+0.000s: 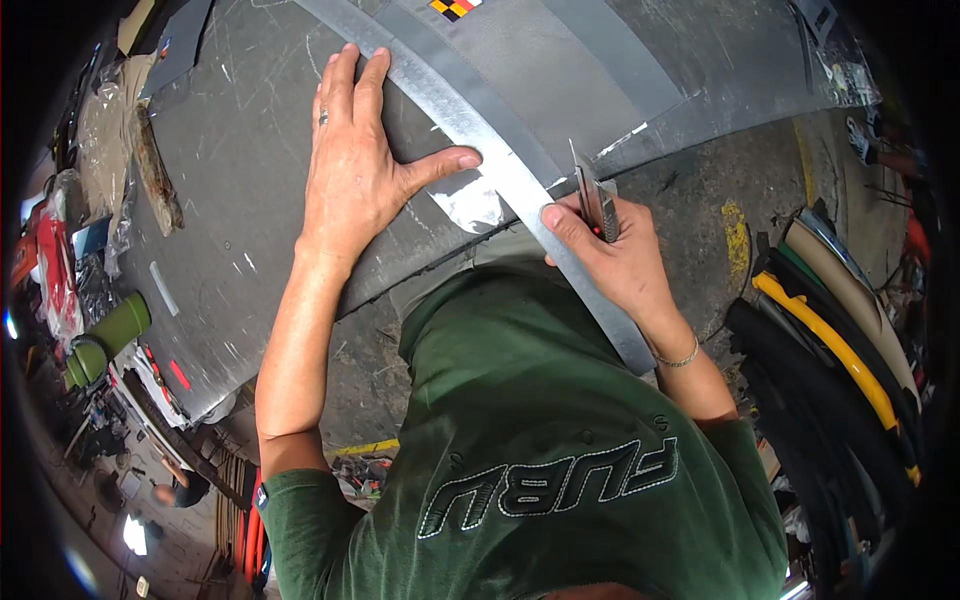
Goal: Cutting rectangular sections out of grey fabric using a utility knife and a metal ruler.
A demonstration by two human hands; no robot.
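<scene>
A long metal straightedge lies across a piece of grey sheet material on the dark worktable and runs past the table's front edge toward my body. My left hand is spread flat on the table, with its fingertips and thumb touching the straightedge's left side. At the table's front edge my right hand is closed round a utility knife, whose thin blade points up and away. The thumb of that hand also presses on the straightedge. A small checkered patch shows on the grey sheet at the top.
The scratched worktable fills the upper left. Along its left side lie clear plastic bags and a green roll. Rolls of black, yellow and beige material stand on the floor at right. Another person is at lower left.
</scene>
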